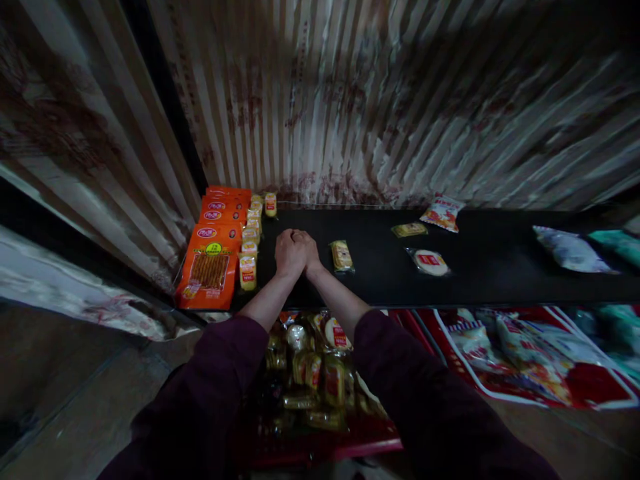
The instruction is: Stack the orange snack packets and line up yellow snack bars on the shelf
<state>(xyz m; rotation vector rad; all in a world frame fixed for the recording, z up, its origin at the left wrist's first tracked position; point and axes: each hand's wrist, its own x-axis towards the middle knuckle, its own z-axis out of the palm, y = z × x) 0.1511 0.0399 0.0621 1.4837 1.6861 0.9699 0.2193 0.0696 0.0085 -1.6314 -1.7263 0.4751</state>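
Over the black shelf, my left hand and my right hand are pressed together, fingers closed. Whatever lies between them, if anything, is hidden. Just left of them runs a row of small yellow wrapped cakes, set front to back. Beyond my hands, a single small cake packet stands at the shelf's back. A yellow wrapped cake lies by itself a little to the right of my right hand.
Orange snack bags are lined up at the shelf's left end. Farther right lie a flat yellow packet, a round white cracker packet, a red-white bag and a pale bag. Below are a crate of cakes and a red basket.
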